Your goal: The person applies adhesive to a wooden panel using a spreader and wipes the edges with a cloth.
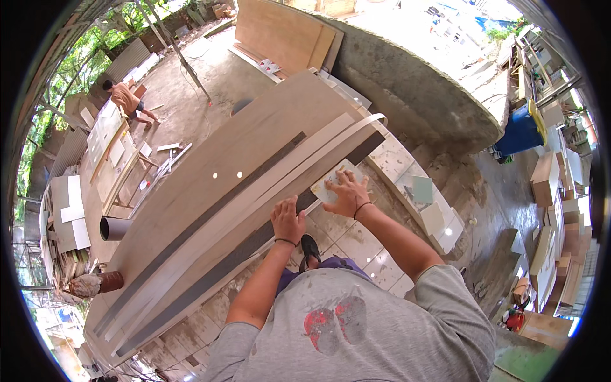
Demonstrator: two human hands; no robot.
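A long dark grey strip (210, 276) lies along the near edge of a large brown board (267, 124). My left hand (288, 221) rests on this edge, palm down, its fingers slightly bent over the strip. To its right, my right hand (349, 194) lies with spread fingers on a pale, stained square piece (326, 190). The hand hides much of that piece, and its material is unclear. Farther across the board run a second dark strip (219, 210) and long pale strips (251, 195); one pale end curls up at the far right.
A brown cylinder (111, 281) and a dark-mouthed tube (114, 228) stand by the board's left side. Tiled ledge (398, 172) and concrete wall (407, 83) border the right. A blue bin (522, 130) stands beyond. Another person (126, 102) is near a work table at the far left.
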